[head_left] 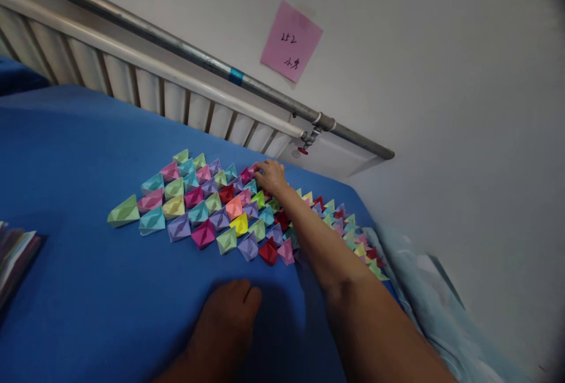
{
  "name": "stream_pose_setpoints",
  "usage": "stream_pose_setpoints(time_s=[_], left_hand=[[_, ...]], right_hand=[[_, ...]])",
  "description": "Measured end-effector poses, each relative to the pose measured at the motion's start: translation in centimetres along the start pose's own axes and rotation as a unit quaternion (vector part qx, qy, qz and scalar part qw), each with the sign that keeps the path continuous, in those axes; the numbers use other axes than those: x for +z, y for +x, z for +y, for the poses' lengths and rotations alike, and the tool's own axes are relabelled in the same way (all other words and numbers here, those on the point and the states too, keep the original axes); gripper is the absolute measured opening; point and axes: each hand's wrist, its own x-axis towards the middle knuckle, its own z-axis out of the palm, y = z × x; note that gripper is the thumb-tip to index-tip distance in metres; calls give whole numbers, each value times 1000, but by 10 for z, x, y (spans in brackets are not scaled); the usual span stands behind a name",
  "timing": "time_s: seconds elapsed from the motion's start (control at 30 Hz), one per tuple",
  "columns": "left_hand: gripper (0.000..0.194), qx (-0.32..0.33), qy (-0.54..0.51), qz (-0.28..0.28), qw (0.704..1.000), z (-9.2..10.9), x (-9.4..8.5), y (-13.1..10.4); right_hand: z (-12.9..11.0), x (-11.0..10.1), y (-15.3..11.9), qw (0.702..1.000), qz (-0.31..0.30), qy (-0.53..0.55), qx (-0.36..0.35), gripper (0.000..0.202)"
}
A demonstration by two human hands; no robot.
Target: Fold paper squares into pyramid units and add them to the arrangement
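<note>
Rows of small folded paper boats (pixel 212 203) in many colours stand close together on a blue sheet (pixel 88 289). My right hand (pixel 271 177) reaches over to the far edge of the rows, its fingertips on a pink boat (pixel 253 169); its forearm hides part of the rows. My left hand (pixel 232 315) rests on the sheet in front of the boats, with its fingers curled in and nothing visible in it. A light green boat (pixel 124 213) stands at the left end of the rows.
Behind the sheet run a white radiator (pixel 150 92) and a metal pipe (pixel 189 50) with a red-handled valve (pixel 302 150). A pink note (pixel 291 40) is on the wall. A paper stack (pixel 17 262) lies far left, and light blue bedding (pixel 424 289) at right.
</note>
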Motion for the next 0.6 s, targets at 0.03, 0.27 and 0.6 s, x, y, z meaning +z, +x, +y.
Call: stream_pose_setpoints(time_s=[0.03,0.27,0.6], left_hand=[[29,0,-3,-4,1000,0,-1,0],[31,-29,-14,-53,998,3,-7,5],[30,-63,-11,-111,992,5,-18,12]], right_hand=[[0,0,-1,1000,3,5,2,23],[2,-38,-18,996,69,42,41,26],[-34,-82,-219,947,135,270,-113,14]])
